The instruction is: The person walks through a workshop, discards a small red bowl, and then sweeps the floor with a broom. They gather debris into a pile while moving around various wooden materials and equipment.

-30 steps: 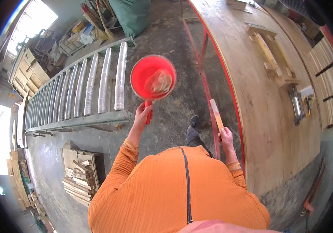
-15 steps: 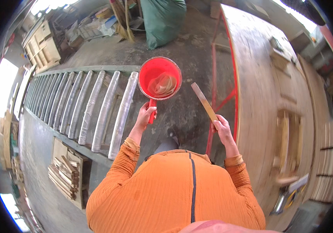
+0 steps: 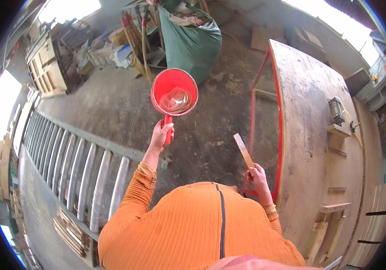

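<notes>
My left hand (image 3: 162, 134) is closed round the handle of a red plastic dipper (image 3: 158, 86), which I hold out in front of me. A pale, milky mass with curved folds (image 3: 176, 101) lies in the bottom of its bowl; I cannot tell what it is. Lower and to the right, my right hand (image 3: 260, 181) grips one end of a flat wooden stick (image 3: 244, 152). The stick's free end looks whitish and points up and left. The dipper and the stick are apart, both over the dark floor.
On the left runs a roller conveyor (image 3: 83, 180), with stacked wood strips (image 3: 72, 236) beside it. To the right stands a wooden-topped table (image 3: 305, 135) with a red frame, holding a metal device (image 3: 336, 111) and wood pieces. Ahead are a full green sack (image 3: 193, 49) and brooms (image 3: 139, 54).
The surroundings have shifted down the view: the conveyor has dropped lower left, and the sack and the table's far end show more fully. The dipper sits slightly further left; the stick hand is lower.
</notes>
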Demonstrator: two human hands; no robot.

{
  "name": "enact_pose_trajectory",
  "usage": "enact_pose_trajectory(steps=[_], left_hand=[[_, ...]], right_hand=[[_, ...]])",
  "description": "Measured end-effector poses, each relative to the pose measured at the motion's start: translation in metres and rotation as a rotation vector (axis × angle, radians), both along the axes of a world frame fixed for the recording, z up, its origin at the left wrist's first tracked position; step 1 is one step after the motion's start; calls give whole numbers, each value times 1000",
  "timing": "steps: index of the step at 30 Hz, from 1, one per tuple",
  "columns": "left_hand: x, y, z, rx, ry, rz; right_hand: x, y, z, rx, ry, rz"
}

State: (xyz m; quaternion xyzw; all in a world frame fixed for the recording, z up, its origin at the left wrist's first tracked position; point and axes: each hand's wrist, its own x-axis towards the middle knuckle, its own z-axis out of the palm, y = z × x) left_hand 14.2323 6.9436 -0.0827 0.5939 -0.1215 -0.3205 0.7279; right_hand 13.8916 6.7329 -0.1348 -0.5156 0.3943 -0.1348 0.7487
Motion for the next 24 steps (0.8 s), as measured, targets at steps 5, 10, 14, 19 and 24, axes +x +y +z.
enact_pose_trajectory(steps=[5,10,14,19,24], left_hand=[[96,-108,25,-11,-15,13],[188,-206,47,-62,-14,76],[265,-270,66,-54,-82,123],[374,-345,95,-7,-160,174],[500,-422,111,148,-370,248]], right_hand=[[71,-103,-23,56,79,-39],[180,-217,-23,11,-5,45],[270,-305,-2,-124,-57,189],[369,-382,22,-112,-128,204],[448,-421,3,-75,-119,205]])
